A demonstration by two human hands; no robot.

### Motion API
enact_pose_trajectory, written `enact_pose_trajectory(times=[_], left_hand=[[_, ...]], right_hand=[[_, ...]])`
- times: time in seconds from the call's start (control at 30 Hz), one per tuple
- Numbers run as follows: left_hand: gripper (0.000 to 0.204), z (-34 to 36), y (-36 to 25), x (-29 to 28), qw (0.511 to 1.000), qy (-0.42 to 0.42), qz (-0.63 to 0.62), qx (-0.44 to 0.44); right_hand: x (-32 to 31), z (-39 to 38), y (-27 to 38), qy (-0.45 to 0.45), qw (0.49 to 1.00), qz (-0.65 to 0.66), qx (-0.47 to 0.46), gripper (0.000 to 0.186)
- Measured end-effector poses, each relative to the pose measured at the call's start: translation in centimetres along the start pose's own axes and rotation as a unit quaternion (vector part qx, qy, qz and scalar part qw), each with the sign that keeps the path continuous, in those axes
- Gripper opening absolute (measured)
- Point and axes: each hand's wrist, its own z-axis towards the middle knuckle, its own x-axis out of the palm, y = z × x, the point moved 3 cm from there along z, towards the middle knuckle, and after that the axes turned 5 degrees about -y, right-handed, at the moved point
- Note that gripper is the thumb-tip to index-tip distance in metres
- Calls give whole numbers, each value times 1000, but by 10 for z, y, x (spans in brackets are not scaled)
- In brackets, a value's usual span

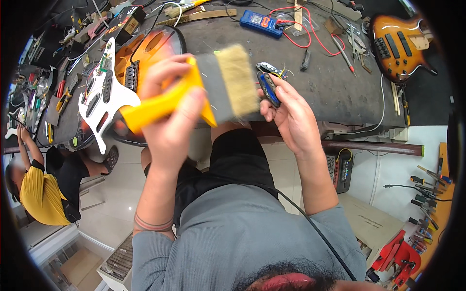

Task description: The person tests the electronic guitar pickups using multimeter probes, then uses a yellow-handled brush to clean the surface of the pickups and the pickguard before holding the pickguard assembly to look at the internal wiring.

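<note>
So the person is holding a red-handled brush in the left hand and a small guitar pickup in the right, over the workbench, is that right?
Not quite. The head view shows the brush has a yellow handle, not a red one. The rest holds: the left hand grips the brush, and the right hand holds a small pickup at the edge of the dark workbench.

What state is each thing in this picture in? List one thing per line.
Left hand: gripping the brush handle.
Brush: held up, bristles toward the pickup.
Right hand: pinching the pickup.
Pickup: held above the bench edge.
Guitar body: lying flat, pickguard lifted off.
</note>
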Motion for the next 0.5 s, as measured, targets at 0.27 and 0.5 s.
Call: enact_pose_trajectory(times=[0.27, 0.5], left_hand=[[13, 6, 6, 39, 991, 83, 92, 57], [13, -10, -20, 46, 978, 155, 128, 62]], right_hand=[[5, -11, 0, 11, 998, 64, 13, 48], [1, -8, -3, 12, 999, 30, -23, 46]])
